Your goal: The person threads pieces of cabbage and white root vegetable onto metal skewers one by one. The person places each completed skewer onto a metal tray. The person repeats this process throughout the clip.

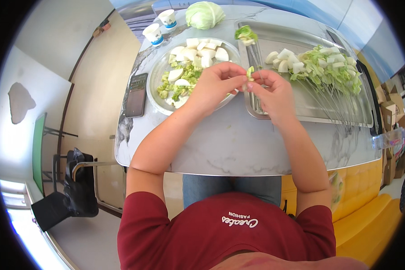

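Observation:
My left hand and my right hand meet above the gap between a round metal plate and a steel tray. Both sets of fingertips pinch a small piece of cabbage leaf. Whether a skewer runs through that piece is hidden by the fingers. Below my left hand, the plate holds cut white vegetable chunks and torn cabbage leaves. Loose metal skewers lie along the tray's left side, partly behind my right hand. Cabbage on a skewer rests at the tray's far left corner.
Several loaded skewers lie piled at the tray's right, their bare ends crossing its front rim. A whole cabbage and two paper cups stand at the back. Left of the plate lies a phone. A black chair stands at left.

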Action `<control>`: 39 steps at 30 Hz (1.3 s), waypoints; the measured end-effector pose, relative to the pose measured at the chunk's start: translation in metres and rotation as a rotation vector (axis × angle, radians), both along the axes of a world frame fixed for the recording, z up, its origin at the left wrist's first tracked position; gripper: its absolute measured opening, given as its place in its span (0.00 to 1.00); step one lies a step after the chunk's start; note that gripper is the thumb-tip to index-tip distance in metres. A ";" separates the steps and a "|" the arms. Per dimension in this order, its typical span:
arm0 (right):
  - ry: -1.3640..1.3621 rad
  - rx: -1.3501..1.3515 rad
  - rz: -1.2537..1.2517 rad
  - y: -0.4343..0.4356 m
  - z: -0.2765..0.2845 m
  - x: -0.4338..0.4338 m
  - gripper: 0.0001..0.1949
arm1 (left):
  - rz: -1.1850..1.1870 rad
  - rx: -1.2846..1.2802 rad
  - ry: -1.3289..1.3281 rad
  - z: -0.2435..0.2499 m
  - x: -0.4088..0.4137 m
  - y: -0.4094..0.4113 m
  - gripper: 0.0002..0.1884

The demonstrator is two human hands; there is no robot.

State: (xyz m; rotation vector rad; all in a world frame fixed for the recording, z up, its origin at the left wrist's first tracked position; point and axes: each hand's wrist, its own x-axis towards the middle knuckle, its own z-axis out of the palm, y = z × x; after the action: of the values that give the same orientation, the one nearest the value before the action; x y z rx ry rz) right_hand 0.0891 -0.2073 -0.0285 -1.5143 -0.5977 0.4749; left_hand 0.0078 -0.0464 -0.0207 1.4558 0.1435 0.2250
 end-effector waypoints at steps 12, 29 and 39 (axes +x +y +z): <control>-0.012 0.019 0.042 -0.001 0.001 -0.002 0.06 | 0.075 -0.188 -0.025 -0.003 0.000 0.001 0.04; 0.050 0.077 0.028 -0.003 0.003 0.002 0.05 | 0.030 -0.003 -0.010 0.003 -0.005 -0.008 0.13; 0.095 0.095 0.008 -0.005 0.005 0.003 0.10 | 0.045 -0.069 -0.077 -0.003 -0.002 -0.008 0.12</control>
State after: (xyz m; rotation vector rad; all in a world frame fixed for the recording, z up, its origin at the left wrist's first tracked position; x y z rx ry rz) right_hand 0.0916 -0.2120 -0.0238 -1.3917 -0.5447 0.5148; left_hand 0.0057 -0.0540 -0.0236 1.3748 0.1197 0.3096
